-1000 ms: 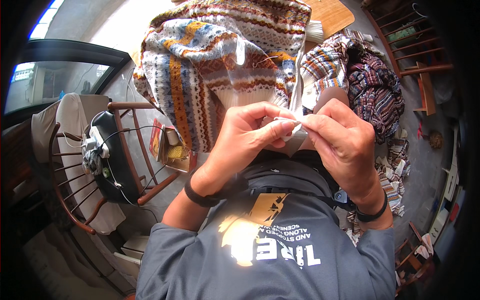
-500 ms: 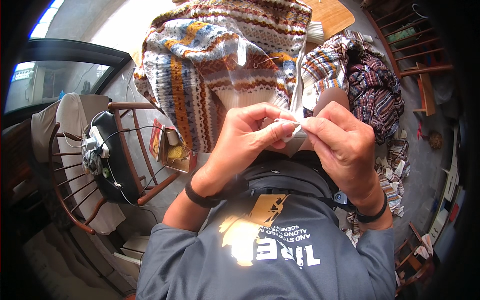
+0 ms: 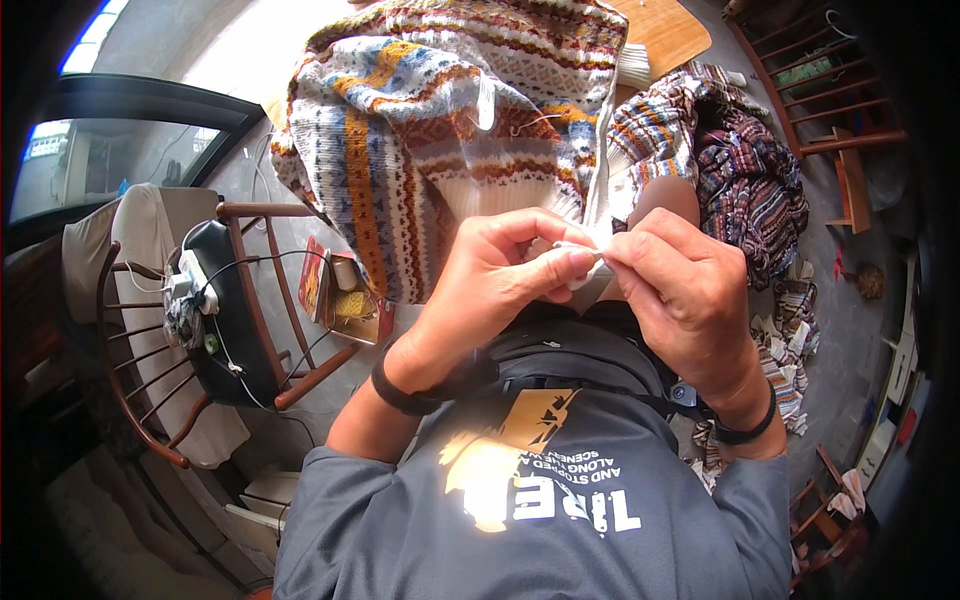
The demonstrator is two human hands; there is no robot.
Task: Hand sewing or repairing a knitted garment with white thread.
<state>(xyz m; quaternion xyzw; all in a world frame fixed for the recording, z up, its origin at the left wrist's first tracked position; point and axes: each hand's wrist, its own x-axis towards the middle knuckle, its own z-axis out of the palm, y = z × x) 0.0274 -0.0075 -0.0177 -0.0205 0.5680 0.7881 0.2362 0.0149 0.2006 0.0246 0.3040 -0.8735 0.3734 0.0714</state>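
In front of my lap, my left hand (image 3: pixel 505 275) is closed, its thumb and index finger pinching a thin strand of white yarn (image 3: pixel 577 246) that curves over the fingertips. My right hand (image 3: pixel 685 285) pinches the same bit close beside it, fingertips nearly touching the left thumb. A patterned knit sweater (image 3: pixel 470 130) in white, rust, blue and mustard spreads out beyond my hands. Its pale edge (image 3: pixel 597 205) runs down to my fingers; whether the strand joins it is hidden. A loose white thread (image 3: pixel 530 124) and a small white tag (image 3: pixel 485 105) lie on the knit.
Right of the sweater are more striped knits (image 3: pixel 655 130) and a dark patterned garment (image 3: pixel 750 190). Knit scraps (image 3: pixel 785 370) lie on the floor. At left stands a wooden chair (image 3: pixel 290 300) with a power strip and cables (image 3: pixel 195 275); near it sits a red box (image 3: pixel 375 320).
Both hands keep their pinch on the white yarn, with only slight finger shifts. The right hand has moved down a little. The sweater lies almost the same.
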